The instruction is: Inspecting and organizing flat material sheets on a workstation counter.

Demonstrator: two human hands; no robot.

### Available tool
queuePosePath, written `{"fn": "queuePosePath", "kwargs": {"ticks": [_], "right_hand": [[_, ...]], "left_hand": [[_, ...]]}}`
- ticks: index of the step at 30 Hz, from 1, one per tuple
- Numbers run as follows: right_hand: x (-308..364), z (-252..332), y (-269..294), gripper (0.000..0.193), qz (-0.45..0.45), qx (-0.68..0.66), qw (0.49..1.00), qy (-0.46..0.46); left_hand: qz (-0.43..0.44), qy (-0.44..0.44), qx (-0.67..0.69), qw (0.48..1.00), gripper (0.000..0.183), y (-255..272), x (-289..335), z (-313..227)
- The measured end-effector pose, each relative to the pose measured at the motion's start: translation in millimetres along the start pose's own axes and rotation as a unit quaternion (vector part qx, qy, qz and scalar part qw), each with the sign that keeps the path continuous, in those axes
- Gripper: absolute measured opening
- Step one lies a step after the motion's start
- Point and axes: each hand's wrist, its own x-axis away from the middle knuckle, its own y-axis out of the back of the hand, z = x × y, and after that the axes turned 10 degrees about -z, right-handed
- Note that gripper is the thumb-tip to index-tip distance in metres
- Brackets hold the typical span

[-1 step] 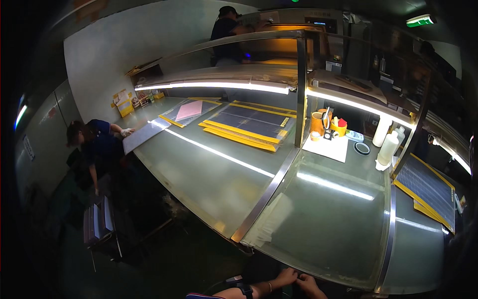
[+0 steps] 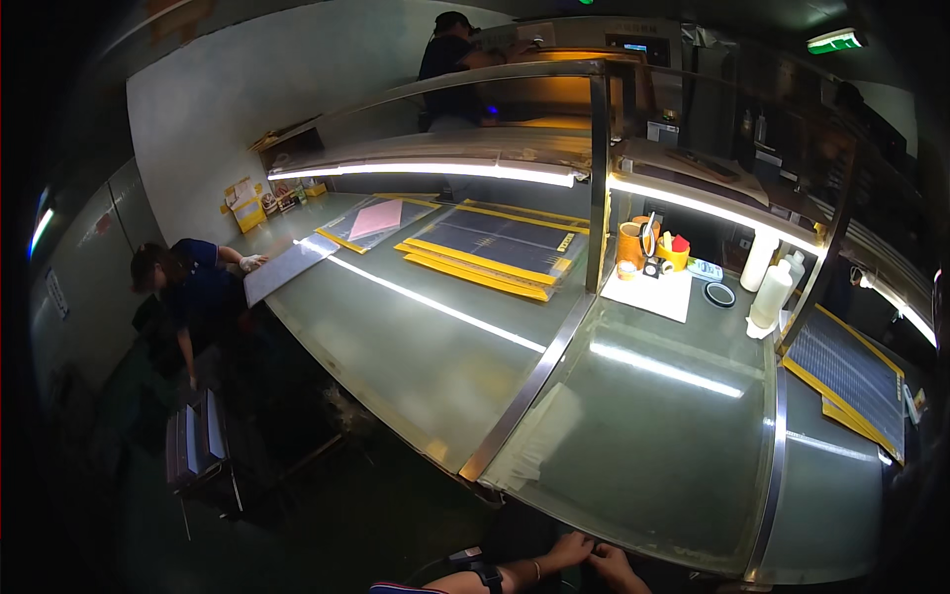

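My left hand (image 2: 568,549) and my right hand (image 2: 616,566) meet at the bottom edge of the view, fingertips touching, just below the front edge of the glass-topped light table (image 2: 643,445). Whether they hold something small between them is too small to tell. A dark band (image 2: 485,575) sits on my left wrist. The nearest part of the table in front of my hands is bare glass with a bright strip of reflected light.
Yellow-framed dark panels (image 2: 490,249) and a pink sheet (image 2: 376,219) lie at the far left; another panel (image 2: 851,374) lies right. An orange cup (image 2: 629,245), white bottles (image 2: 773,293) and a tape ring (image 2: 719,294) stand beyond. A person (image 2: 188,289) bends at the left; another (image 2: 450,59) stands behind.
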Motion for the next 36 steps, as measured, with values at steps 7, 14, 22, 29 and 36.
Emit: {"fn": "queuePosePath", "kwargs": {"ticks": [7, 14, 22, 29, 36], "right_hand": [[-2, -9, 0, 0.028, -0.007, -0.103, 0.991, 0.081], [-2, -14, 3, 0.033, 0.023, -0.082, 0.993, 0.08], [-6, -15, -4, 0.034, 0.01, -0.108, 0.991, 0.077], [-5, -11, -5, 0.036, 0.009, -0.119, 0.99, 0.074], [-12, -21, -4, 0.035, 0.014, -0.13, 0.99, 0.058]], "left_hand": [[0.001, -0.002, -0.005, 1.0, 0.035, 7, 4, -6], [0.054, 0.035, -0.012, 0.998, 0.035, 20, 7, -23], [-0.075, -0.057, -0.019, 0.995, 0.033, -2, 4, 5], [-0.072, -0.043, 0.003, 0.996, 0.029, -13, -1, 22], [-0.067, -0.05, -0.001, 0.996, 0.033, -13, -2, 21]]}}
